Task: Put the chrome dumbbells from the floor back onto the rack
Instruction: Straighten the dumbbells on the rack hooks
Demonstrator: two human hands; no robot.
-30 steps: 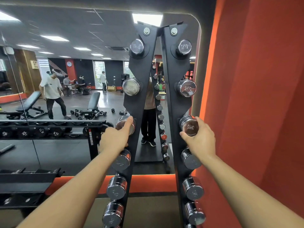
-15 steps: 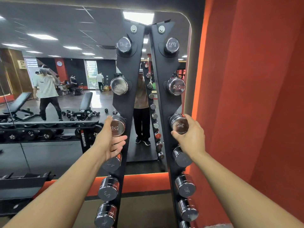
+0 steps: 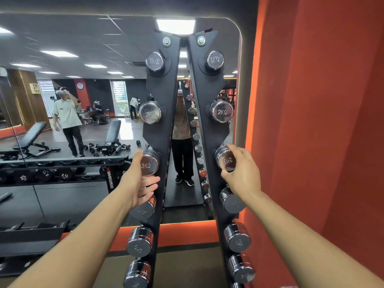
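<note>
Both bare arms are stretched out toward the tall black A-shaped steel rack (image 3: 166, 121), which stands against a big wall mirror (image 3: 93, 48) beside an orange-red wall panel (image 3: 311, 121). The right hand (image 3: 243, 173) is wrapped over the round chrome end of the 3 kg dumbbell on the right upright (image 3: 225, 160), fingers curled onto its rim and thumb underneath, with that dumbbell sitting in its third slot from the top. The left hand (image 3: 138, 183) is open, palm turned inward, fingers spread and loose, holding nothing; its thumb lies right alongside the shiny chrome 3 kg dumbbell on the left upright (image 3: 149, 163), which rests in its matching slot. Above them sit the chrome 1 kg and 2 kg pairs, and more chrome dumbbells fill the slots below. In the mirror, dark dumbbells lie scattered on the floor around a black bench (image 3: 112, 134).
</note>
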